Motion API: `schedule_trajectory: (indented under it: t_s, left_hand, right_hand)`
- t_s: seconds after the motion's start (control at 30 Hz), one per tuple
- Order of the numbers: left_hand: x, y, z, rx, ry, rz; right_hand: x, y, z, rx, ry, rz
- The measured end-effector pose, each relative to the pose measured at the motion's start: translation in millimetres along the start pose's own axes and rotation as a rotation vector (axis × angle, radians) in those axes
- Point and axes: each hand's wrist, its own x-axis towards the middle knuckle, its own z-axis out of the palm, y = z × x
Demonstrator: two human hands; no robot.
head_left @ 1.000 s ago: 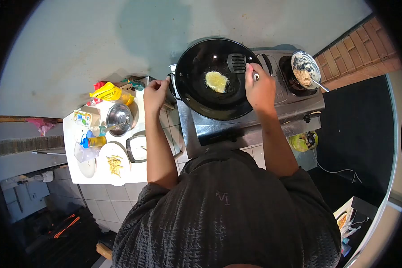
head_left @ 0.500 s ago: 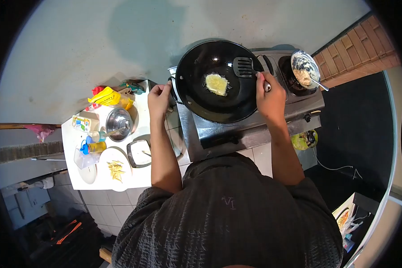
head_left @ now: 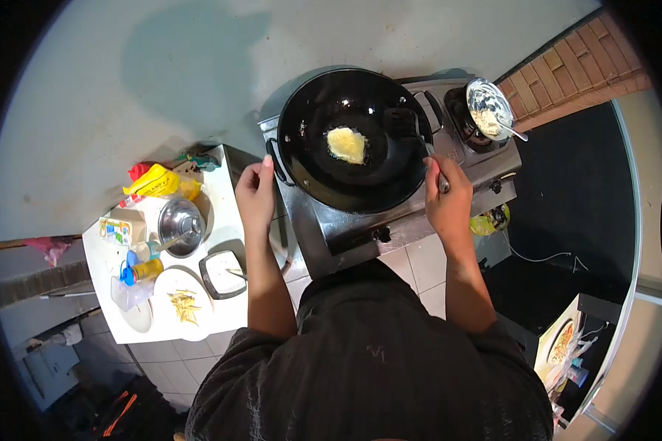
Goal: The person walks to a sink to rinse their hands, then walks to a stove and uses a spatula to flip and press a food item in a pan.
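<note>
A black wok (head_left: 324, 187) rests on the gas stove (head_left: 346, 231), and one pale yellow piece of frying food (head_left: 347, 145) lies near its middle with small bubbles at the edge. At the wok's left side, my left hand (head_left: 257, 197) is closed on the loop handle (head_left: 278, 163), thumb along it. My right hand (head_left: 449, 192) grips a slotted spatula (head_left: 401, 123) by its handle. The dark spatula head is over the right part of the wok, apart from the food.
On the right burner sits a batter-smeared bowl (head_left: 490, 99) with a spoon. The white table (head_left: 103, 253) at left holds a metal bowl (head_left: 178, 213), a square black dish (head_left: 215, 288), a plate of cut strips (head_left: 171, 283), bottles and a yellow packet (head_left: 154, 181).
The view has shifted, so the table sits lower and further left. The spatula head has darkened and tilted over the wok's right side. Both hands keep their holds.
</note>
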Motion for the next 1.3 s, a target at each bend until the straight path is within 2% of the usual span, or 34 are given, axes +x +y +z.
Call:
schedule_trajectory:
  t_s: [0.17,0.6,0.83,0.9,1.07,1.3]
  left_hand:
    - [-2,-6,-2,0.01,-0.062,-0.008]
    - [-14,16,-13,0.034,0.027,0.028]
    - [-39,25,4,0.035,0.181,0.072]
    - [-49,22,13,0.039,0.239,0.087]
    - [-84,33,38,0.075,0.4,0.059]
    - [-114,31,52,0.075,0.542,0.001]
  right_hand:
    - [-5,-5,3,0.008,0.003,0.028]
    - [9,-3,10,-0.113,-0.025,0.049]
    - [38,17,14,-0.033,-0.113,0.033]
    - [48,29,20,0.064,-0.063,-0.076]
    - [66,45,28,0.43,-0.155,-0.163]
    - [80,57,19,0.377,-0.198,-0.226]
